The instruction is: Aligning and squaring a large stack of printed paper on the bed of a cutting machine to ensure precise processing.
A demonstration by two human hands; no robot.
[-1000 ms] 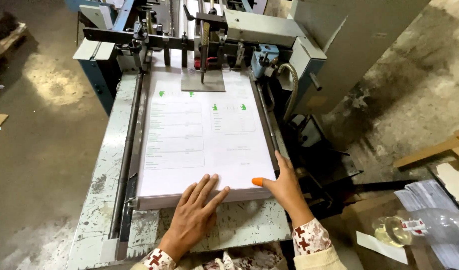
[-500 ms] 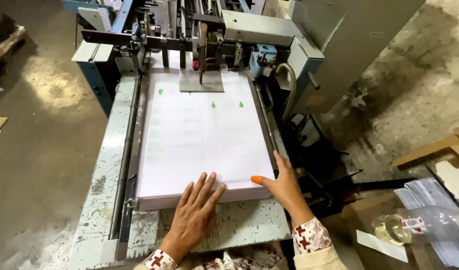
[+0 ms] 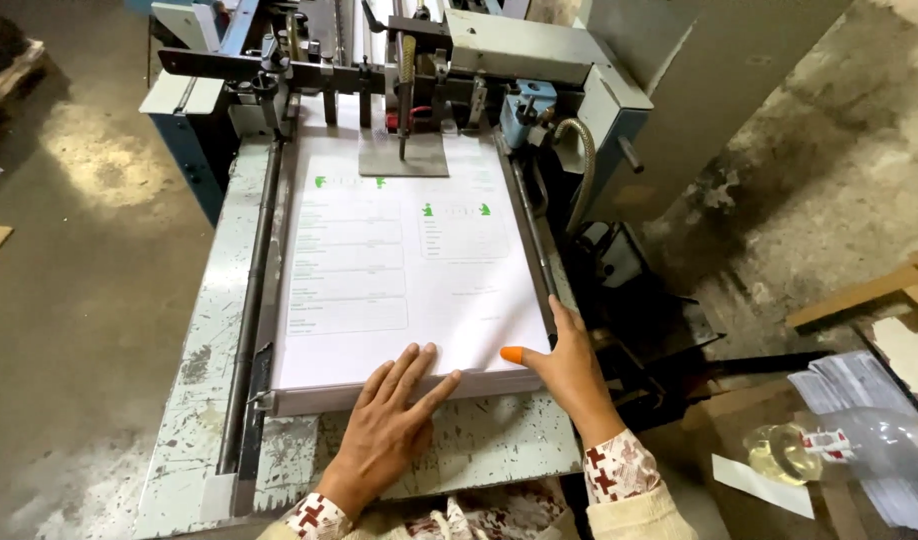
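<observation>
Fingers of left hand spread flat on white printed paper stack, frame centre; right hand open against its lower-right corner, gripping nothing.

paper stack on machine table

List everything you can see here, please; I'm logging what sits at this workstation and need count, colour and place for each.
paper stack: one, white with green marks, on the machine bed
machine bed: one, pale worn metal, centre
feeder head: one, grey and black metal, far end of the stack
metal plate: one, grey, on the stack's far edge
plastic bottle: one, clear with yellowish liquid, lower right
wooden pieces: a few, tan, right floor
left hand: flat on the stack's near edge
right hand: at the stack's near right corner, orange fingertip cover
</observation>
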